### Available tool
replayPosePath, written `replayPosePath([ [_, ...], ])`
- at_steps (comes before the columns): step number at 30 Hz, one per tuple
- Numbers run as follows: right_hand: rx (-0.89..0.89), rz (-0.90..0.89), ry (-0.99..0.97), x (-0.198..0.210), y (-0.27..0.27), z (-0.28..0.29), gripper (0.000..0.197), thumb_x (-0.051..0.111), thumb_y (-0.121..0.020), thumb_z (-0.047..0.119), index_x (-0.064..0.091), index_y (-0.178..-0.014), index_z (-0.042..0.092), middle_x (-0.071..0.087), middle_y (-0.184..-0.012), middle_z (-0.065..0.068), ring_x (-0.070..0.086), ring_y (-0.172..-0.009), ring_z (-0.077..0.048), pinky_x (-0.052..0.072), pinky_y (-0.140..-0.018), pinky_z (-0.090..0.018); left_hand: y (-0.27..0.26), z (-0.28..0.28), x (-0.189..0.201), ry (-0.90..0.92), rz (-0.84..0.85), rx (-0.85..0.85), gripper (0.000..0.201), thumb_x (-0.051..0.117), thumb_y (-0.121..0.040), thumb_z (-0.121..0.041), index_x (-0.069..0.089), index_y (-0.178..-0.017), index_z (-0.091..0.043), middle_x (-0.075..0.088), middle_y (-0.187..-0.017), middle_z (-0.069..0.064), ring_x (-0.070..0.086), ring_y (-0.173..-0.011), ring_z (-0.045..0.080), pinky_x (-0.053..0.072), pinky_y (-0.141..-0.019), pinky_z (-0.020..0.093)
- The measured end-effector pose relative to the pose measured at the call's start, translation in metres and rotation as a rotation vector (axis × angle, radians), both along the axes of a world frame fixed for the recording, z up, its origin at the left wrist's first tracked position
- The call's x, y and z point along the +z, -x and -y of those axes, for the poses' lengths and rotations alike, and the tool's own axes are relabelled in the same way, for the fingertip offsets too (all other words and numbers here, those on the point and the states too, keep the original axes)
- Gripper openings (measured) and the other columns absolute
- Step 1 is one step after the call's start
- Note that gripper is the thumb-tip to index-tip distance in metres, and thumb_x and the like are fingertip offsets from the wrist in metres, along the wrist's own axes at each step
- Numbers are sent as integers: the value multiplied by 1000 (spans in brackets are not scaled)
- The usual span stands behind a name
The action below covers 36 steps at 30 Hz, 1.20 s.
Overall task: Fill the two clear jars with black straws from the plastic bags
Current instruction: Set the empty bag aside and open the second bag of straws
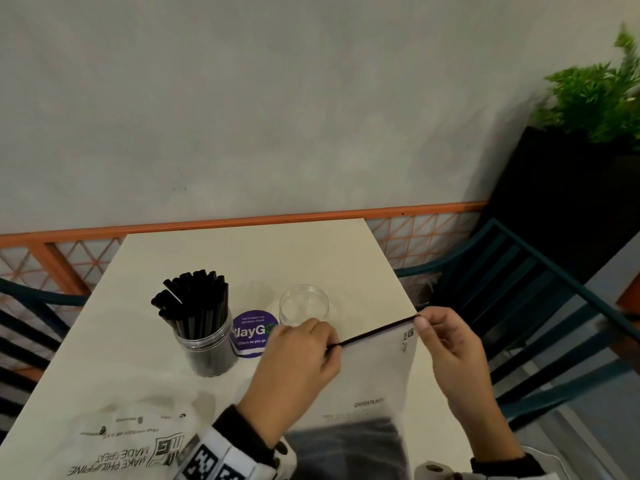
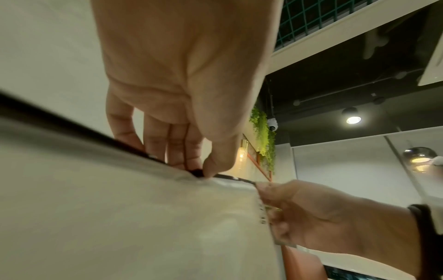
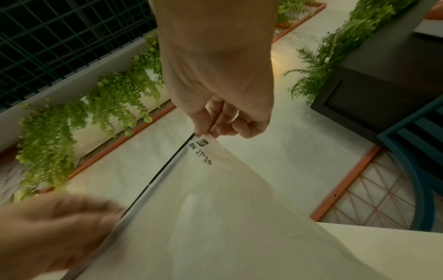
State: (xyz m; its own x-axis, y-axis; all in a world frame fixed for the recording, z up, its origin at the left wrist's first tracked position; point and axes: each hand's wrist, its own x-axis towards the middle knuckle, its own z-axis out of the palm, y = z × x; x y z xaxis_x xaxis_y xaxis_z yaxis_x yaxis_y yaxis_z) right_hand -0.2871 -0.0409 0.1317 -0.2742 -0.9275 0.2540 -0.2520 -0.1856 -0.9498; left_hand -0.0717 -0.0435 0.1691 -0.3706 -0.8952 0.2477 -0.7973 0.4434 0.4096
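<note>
Both hands hold up a frosted plastic bag [image 1: 374, 372] with a black zip strip [image 1: 377, 330] along its top. My left hand [image 1: 332, 346] pinches the slider on the strip [image 2: 199, 173]; my right hand [image 1: 420, 322] pinches the bag's top right corner [image 3: 203, 135]. Dark contents show dimly at the bag's bottom. One clear jar [image 1: 207, 348] at the left of the table stands packed with black straws [image 1: 194, 299]. The second clear jar [image 1: 304, 305] stands empty just beyond my left hand.
A purple round sticker [image 1: 254, 332] sits between the jars on the white table [image 1: 242, 258]. A flat printed plastic bag [image 1: 114, 445] lies at the table's near left. Teal chairs [image 1: 519, 306] flank the table, with an orange rail and a black planter behind.
</note>
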Motion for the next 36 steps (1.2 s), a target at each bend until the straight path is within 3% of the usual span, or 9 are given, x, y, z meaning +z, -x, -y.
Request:
replayPosePath([
  [3,-28,116,14,5,12,2,16,54,-90,15,62,-80,24,54,-59,9,41,-54,-11,39,-49,-16,-28,3,1,-18,-16,45,22,41,-74,-38,59,-71,-26,65,-65,-11,61,-58,9,45,-63,29],
  [8,-75,197,34,10,24,7,15,48,-93,16,59,-83,17,53,-53,5,45,-50,-8,41,-52,-25,-72,4,3,-39,-59,162,25,43,-70,-41,61,-72,-25,65,-67,-11,59,-63,4,48,-62,28],
  [14,85,305,5,5,9,9,47,67,-61,63,62,-81,21,62,-62,1,58,-60,-11,54,-61,-19,-97,7,-14,-151,-255,240,17,61,-81,-10,56,-78,-26,62,-81,-11,52,-89,-2,40,-64,10],
  [19,101,227,-48,1,-10,5,25,70,-75,22,56,-84,3,54,-64,-6,52,-58,-14,47,-59,-20,-77,7,-28,-181,-328,193,5,60,-83,-27,63,-80,-25,56,-88,-12,51,-90,3,37,-75,5],
  [22,100,149,-88,-1,-16,3,18,71,-77,4,55,-83,7,55,-65,-5,50,-56,-13,45,-53,-15,-66,12,-44,-169,-300,287,15,64,-82,-32,72,-89,-22,56,-96,-6,52,-92,8,39,-84,19],
  [27,18,81,-117,-2,-12,-1,23,66,-80,-2,57,-90,17,63,-87,-5,58,-67,-11,51,-62,-19,-63,12,-60,-208,-297,404,36,70,-73,-5,61,-107,-11,48,-106,5,56,-87,21,47,-81,27],
  [30,-73,130,-160,-5,-8,-2,23,70,-79,4,59,-93,18,64,-94,-1,62,-76,-17,48,-65,-23,-66,12,-63,-216,-356,544,15,68,-73,-3,64,-87,-8,57,-95,9,59,-75,22,49,-74,26],
  [32,-96,116,-210,-9,-7,-1,14,70,-80,7,64,-88,17,68,-89,-6,67,-81,-23,48,-64,-24,-69,13,-66,-341,-486,533,8,66,-79,-6,64,-73,-11,67,-83,8,62,-75,20,53,-72,25],
  [36,-9,139,-361,-22,-11,4,11,64,-84,7,72,-92,9,74,-85,-8,69,-85,-26,56,-83,-41,-67,12,-63,-753,-1198,343,11,58,-81,-1,67,-87,1,70,-83,12,67,-74,16,57,-65,20],
])
